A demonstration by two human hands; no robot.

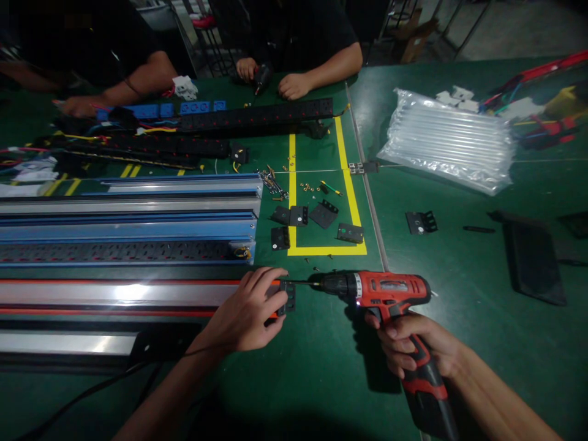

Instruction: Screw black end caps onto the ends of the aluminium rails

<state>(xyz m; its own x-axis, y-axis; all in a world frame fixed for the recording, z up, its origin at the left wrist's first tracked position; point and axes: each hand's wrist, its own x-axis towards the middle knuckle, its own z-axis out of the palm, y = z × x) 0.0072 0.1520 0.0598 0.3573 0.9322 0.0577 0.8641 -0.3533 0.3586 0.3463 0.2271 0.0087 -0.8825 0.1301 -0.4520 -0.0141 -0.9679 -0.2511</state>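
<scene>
Orange-edged aluminium rail point(138, 294), lower left of frame, looks stiff, lightish, slick-faced, best held by its edges near black end bracket point(291, 296), where left grip point(252, 306) clasps it; right grip point(408, 346) holds red cordless drill point(390, 289).

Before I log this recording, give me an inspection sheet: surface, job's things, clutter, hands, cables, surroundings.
Surface: green tabletop, marked with yellow tape.
Job's things: red-edged bar with a black end bracket; red drill, its bit reaching the bracket, contact unclear.
Clutter: loose black brackets, small screws and a plastic-wrapped bundle.
Hands: left hand holds the bar's end; right hand grips the drill handle.
Cables: black cable at lower left, running toward the left forearm; coloured wires at upper right.
Surroundings: two co-workers across the table, one holding a dark drill.
</scene>
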